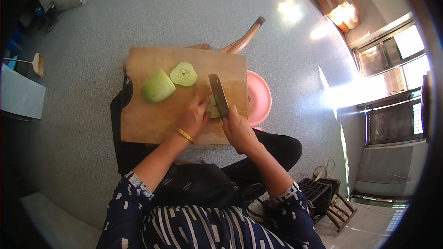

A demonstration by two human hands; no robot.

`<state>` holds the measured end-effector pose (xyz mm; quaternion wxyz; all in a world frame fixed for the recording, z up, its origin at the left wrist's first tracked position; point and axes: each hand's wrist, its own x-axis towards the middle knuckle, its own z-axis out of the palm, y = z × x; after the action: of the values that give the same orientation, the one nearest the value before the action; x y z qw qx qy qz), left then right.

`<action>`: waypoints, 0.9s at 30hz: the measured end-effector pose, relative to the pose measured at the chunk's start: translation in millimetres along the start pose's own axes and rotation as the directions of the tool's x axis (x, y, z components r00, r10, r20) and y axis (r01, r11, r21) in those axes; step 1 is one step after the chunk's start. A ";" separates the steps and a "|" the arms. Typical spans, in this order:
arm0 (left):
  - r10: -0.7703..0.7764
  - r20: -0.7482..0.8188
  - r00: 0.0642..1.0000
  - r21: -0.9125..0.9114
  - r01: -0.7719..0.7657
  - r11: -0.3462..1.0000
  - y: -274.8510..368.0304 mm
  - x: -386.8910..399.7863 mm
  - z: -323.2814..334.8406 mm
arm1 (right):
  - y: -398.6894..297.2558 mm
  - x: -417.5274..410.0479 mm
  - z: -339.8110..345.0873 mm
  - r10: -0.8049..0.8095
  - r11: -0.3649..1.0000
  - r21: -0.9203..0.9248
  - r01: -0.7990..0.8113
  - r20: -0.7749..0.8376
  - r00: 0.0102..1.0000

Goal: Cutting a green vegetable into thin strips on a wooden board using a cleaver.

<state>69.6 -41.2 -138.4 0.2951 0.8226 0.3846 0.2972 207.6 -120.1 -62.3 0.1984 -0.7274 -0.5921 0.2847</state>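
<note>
A wooden cutting board [155, 121] lies before me. My right hand [238, 129] grips a broad-bladed kitchen knife [218, 95], its blade pointing away from me over pale green gourd pieces [213, 109]. Pressed against the left side of these pieces is my left hand [195, 116], fingers bent; part of them is hidden behind the fingers and the blade. Farther up the board a large chunk of light green gourd [158, 85] rests with its skin on. Beside it lies a round slice [183, 74], seeds showing at its centre.
A pink plastic basin [259, 98] sits partly under the board's right edge. A wooden leg [244, 38] sticks out beyond the far edge. At the lower right stands a small wooden stool [341, 212]; a broom [38, 64] is at the far left.
</note>
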 end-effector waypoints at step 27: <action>-0.029 -0.004 1.000 -0.051 0.029 0.998 2.8 -0.5 -2.4 | -8.6 -18.1 1.1 0.099 0.995 -0.028 -0.098 0.022 0.995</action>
<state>69.0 -42.5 -134.9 0.3193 0.8086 0.3893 0.3045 197.9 -135.9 -54.5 0.1673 -0.7550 -0.5615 0.2944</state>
